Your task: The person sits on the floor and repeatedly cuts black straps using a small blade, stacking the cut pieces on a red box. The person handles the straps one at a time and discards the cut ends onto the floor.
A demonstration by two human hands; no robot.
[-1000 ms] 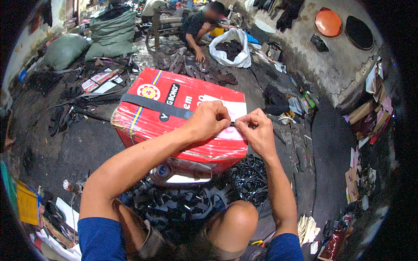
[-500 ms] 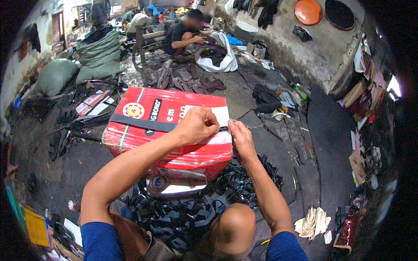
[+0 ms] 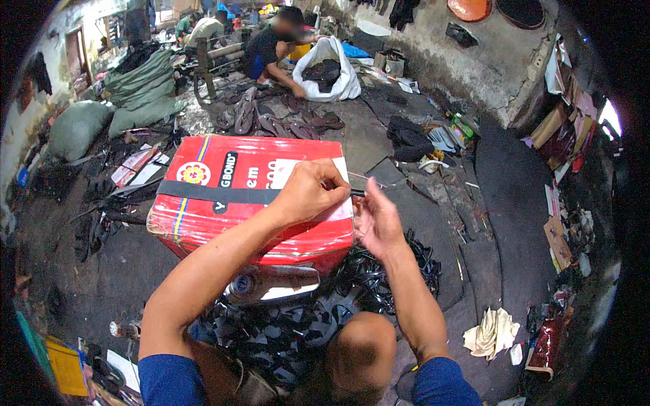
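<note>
A red box (image 3: 203,227) stands in front of me, with a black strip (image 3: 223,193) lying flat across its top. My left hand (image 3: 310,193) rests over the box's right part, thumb and fingers pinched on the strip near its right end. A short dark end shows just past those fingertips. Beside it, off the box's right edge, my right hand (image 3: 379,220) has its fingers apart and somewhat blurred; I see nothing held in it. A pale patch (image 3: 281,172) on the box top is partly covered by my left hand.
Under the box's near side lies a roll-like item (image 3: 245,284). Black strips (image 3: 277,342) pile between my legs, and a glossy dark heap (image 3: 406,274) lies to the right. Beyond, a person (image 3: 271,51) crouches by a white sack (image 3: 342,78) and dark sandal-like pieces (image 3: 261,118).
My right hand has loosened from its pinch at the box's edge, and its fingers have spread. My left hand keeps its pinch. The far person's arm has reached down beside the sack.
</note>
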